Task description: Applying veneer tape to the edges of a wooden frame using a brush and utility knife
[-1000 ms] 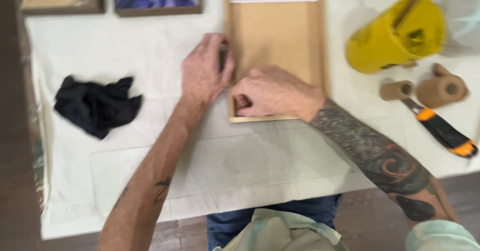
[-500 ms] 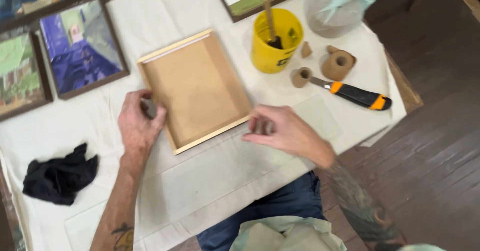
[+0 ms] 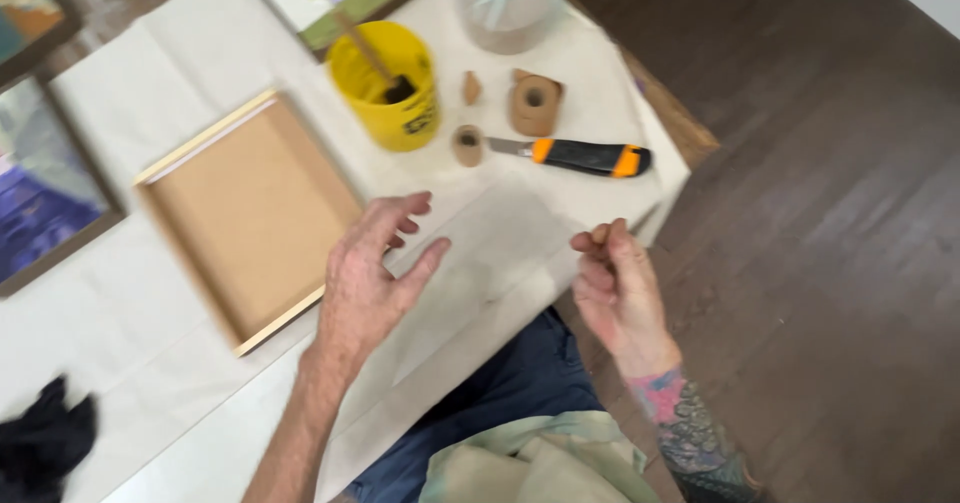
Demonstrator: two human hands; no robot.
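Both hands (image 3: 365, 283) now off frame (image 3: 250, 213)

frame (image 3: 250, 218): pale wood, matt board back | table cover (image 3: 520, 233): creased cloth | bucket (image 3: 390, 88): glossy plastic

Soft, even daylight — faint shadows, slight motion blur throughout
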